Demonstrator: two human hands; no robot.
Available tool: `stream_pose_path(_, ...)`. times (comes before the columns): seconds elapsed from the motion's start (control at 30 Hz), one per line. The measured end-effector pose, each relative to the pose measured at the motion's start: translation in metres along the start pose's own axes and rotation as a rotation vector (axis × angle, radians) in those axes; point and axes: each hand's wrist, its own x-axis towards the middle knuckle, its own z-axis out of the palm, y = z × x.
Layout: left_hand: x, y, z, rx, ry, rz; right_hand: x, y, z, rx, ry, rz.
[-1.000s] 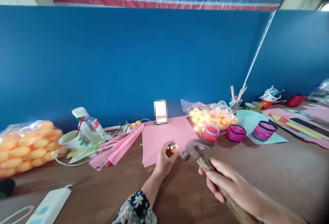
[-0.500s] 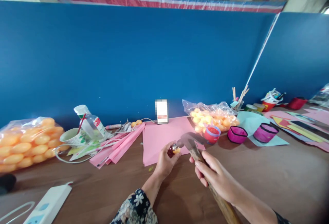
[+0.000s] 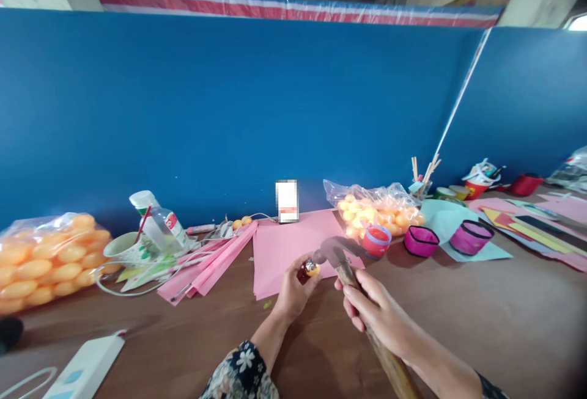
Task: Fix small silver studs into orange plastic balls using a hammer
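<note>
My left hand [image 3: 292, 292] is closed around a small round object [image 3: 312, 269], shiny silver on top and yellow-orange below; its exact kind is unclear. Something dark red shows between the fingers, too small to name. My right hand [image 3: 376, 304] grips a hammer [image 3: 347, 272] by its wooden handle, fingers wrapped round it. The hammer's metal head lies right by the silver top; whether they touch I cannot tell. Both hands are low over the brown table [image 3: 321, 350], at the front edge of a pink paper sheet [image 3: 279, 246].
Bags of orange balls stand at left [image 3: 46, 261] and behind the hammer [image 3: 380, 212]. Right of it are a red cup [image 3: 376, 243] and magenta fabric containers [image 3: 420, 242]. A plastic bottle [image 3: 160, 228], pink strips [image 3: 215, 267] and a power strip [image 3: 87, 365] lie left. A blue partition [image 3: 257, 106] rises behind.
The camera view has shifted slightly, so the scene sits a little lower and to the left. Both hands keep their grips, with the hammer head still beside the small round object.
</note>
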Motion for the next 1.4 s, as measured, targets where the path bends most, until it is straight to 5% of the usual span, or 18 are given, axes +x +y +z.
stream_pose_path(0.93, -0.001, -0.005, 0.000, 0.005, -0.003, 0.063, -0.009, 0.001, 0.002, 0.047, 0.009, -0.008)
stream_pose_path(1.4, 0.000, -0.005, -0.001, 0.014, 0.020, -0.018, -0.008, -0.005, -0.001, 0.046, 0.037, -0.017)
